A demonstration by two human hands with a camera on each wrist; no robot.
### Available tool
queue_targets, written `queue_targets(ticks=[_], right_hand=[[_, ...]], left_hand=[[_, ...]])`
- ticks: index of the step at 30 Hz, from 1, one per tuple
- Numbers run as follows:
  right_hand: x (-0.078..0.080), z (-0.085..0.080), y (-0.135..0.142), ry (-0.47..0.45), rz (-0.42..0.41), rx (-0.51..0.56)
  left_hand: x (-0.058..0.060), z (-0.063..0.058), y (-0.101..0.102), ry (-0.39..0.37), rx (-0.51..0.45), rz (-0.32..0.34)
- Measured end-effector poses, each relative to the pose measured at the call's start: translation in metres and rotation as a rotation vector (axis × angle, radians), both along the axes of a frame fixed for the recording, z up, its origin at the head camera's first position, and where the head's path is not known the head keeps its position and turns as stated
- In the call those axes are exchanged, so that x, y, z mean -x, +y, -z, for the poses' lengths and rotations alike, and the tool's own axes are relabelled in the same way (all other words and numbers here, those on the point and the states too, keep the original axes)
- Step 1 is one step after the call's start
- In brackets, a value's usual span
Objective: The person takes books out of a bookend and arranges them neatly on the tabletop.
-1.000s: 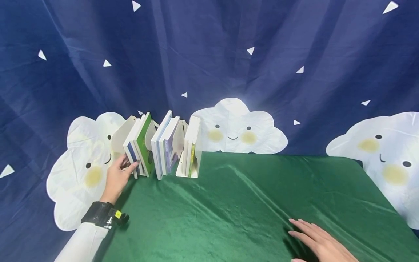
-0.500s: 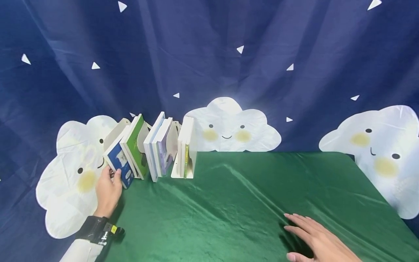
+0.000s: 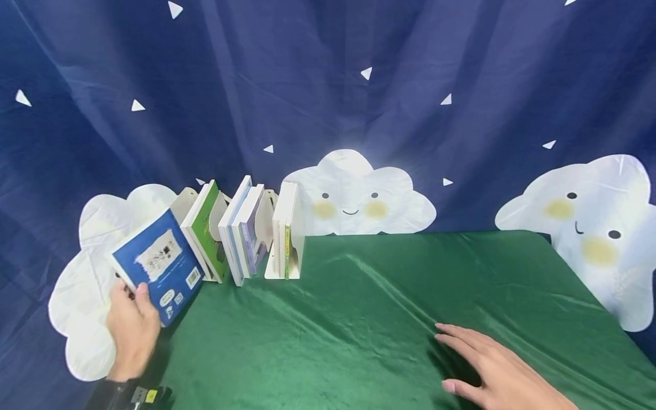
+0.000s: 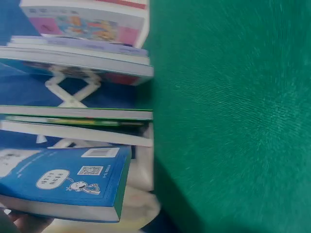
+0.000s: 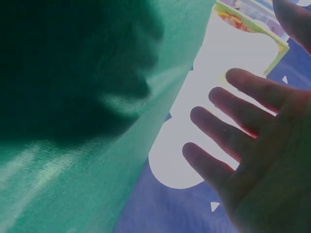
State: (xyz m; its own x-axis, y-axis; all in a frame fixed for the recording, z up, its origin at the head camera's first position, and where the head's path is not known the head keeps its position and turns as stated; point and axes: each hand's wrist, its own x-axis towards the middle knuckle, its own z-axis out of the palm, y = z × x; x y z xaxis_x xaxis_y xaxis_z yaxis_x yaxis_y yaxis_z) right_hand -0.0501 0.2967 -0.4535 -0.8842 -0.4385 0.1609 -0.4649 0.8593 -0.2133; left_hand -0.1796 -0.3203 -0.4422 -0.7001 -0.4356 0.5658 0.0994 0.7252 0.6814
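Note:
A blue book is tilted in my left hand, thumb on its printed face and fingers behind its outer edge. In the left wrist view the same blue book shows a barcode, a square code and a small cartoon figure; only a bit of the hand is visible at the corner. Right beside it a green book stands with white-edged ones in the rack. My right hand hovers over the green cloth at the lower right, fingers spread and holding nothing, as the right hand shows in its own wrist view.
An expandable white book rack carries several upright books, among them a purple one and a yellow-green spine at its right end. Green cloth covers the table. Behind hangs a dark blue curtain with clouds.
My left hand has drawn the blue book out of the rack's left end, toward me and to the left, turning its cover into view. The right hand has barely shifted.

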Motion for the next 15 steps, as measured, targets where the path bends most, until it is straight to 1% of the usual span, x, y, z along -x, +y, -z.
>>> queue_targets(ticks=[4, 6, 9, 11, 12, 13, 15], right_hand=[[0.002, -0.004, -0.004, -0.025, 0.016, 0.017], [0.003, -0.006, -0.006, -0.027, 0.035, 0.048], [0.004, -0.006, -0.008, -0.019, 0.043, 0.087], [0.006, -0.007, -0.009, -0.013, 0.050, 0.112], [0.006, -0.007, -0.010, -0.021, 0.057, 0.119], [0.007, -0.008, -0.011, -0.027, 0.061, 0.127], [0.010, -0.009, -0.014, -0.049, 0.064, 0.147]], left_hand=[[-0.025, -0.016, 0.002, 0.024, -0.043, -0.108], [-0.036, -0.024, 0.005, 0.057, -0.057, -0.150], [-0.052, -0.037, 0.011, 0.095, -0.059, -0.188], [-0.062, -0.045, 0.017, 0.112, -0.049, -0.186], [-0.066, -0.049, 0.021, 0.113, -0.051, -0.171], [-0.070, -0.052, 0.025, 0.113, -0.057, -0.141], [-0.076, -0.056, 0.036, 0.098, -0.102, -0.049]])
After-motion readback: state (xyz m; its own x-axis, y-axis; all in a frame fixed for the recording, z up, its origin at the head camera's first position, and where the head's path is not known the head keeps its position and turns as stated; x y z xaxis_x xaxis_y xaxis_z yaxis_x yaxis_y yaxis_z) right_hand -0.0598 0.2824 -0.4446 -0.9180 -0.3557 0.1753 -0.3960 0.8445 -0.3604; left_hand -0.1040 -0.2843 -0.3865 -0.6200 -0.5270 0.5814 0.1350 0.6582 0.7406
